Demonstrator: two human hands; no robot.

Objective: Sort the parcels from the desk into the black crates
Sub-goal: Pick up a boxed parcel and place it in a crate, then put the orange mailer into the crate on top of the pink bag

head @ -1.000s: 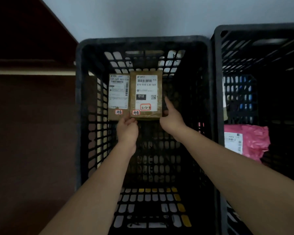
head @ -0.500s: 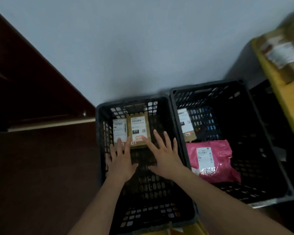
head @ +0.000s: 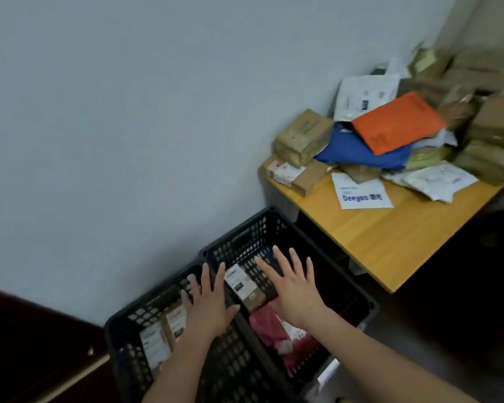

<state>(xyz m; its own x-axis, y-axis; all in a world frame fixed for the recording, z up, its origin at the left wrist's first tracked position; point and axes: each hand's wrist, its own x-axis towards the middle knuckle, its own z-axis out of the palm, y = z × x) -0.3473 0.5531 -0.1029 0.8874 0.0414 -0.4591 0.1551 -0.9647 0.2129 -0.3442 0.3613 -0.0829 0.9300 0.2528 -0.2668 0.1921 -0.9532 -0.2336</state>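
Head view swung right since a moment ago, desk heaped with parcels now visible, left hand and right hand lifted, fingers spread, empty, over black crates holding earlier parcels

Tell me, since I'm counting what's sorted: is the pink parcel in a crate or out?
In: the pink parcel lies inside the right crate, below its rim.

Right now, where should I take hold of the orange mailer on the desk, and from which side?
Probably pinch the orange mailer at its near lower corner, coming from the desk's open front edge. It lies flat and tilted on top of the blue bag, and that corner overhangs, so fingers can slip under it. Both hands are free.
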